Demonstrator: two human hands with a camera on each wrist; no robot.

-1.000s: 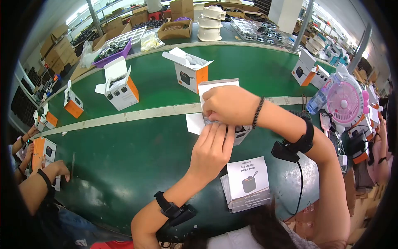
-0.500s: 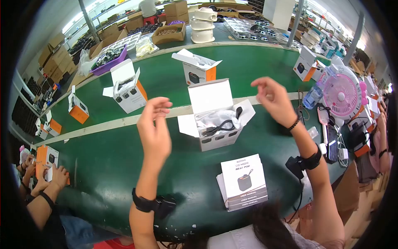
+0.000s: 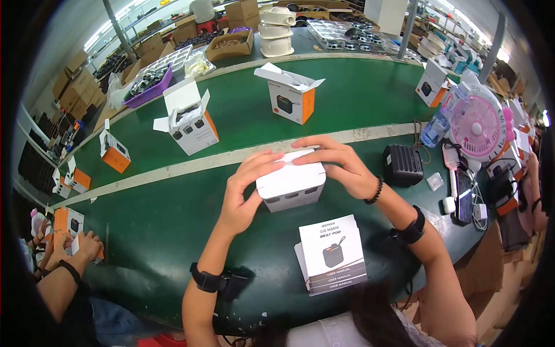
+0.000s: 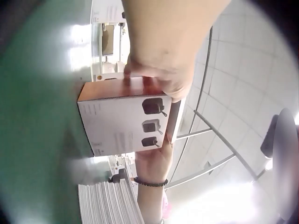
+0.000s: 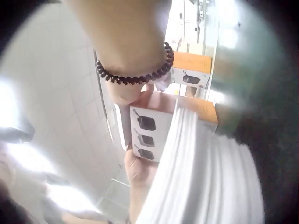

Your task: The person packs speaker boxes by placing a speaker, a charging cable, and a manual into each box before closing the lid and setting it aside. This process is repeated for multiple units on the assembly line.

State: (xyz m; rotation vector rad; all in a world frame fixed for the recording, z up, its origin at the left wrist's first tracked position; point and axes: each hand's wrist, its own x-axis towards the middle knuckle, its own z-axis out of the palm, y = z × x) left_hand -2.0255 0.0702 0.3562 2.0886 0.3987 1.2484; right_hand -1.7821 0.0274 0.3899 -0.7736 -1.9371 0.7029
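Observation:
A small white carton (image 3: pixel 292 200) with speaker pictures stands on the green table, its lid folded down over the top. My left hand (image 3: pixel 238 194) holds its left side, fingers lying over the lid and thumb at the front. From the right, my right hand (image 3: pixel 350 173) grips the carton too, its fingers reaching across the top. In the left wrist view the carton (image 4: pixel 124 126) shows an orange side beneath the left hand. A stack of user manuals (image 3: pixel 333 254) lies in front of the carton; in the right wrist view the manuals (image 5: pixel 205 186) hide part of it.
Further cartons, such as the orange-sided carton (image 3: pixel 292 103) and the open carton (image 3: pixel 193 130), stand beyond the pale strip (image 3: pixel 248 156). At right are a black ribbed block (image 3: pixel 403 165), a hairbrush (image 3: pixel 451 168) and a pink fan (image 3: pixel 477 128). Another person's hands (image 3: pixel 87 246) work at left.
The hands first worked inside the open carton, then drew apart, showing a black cable and white wrapping within. Now both are back on the carton, with its flaps and lid folded down.

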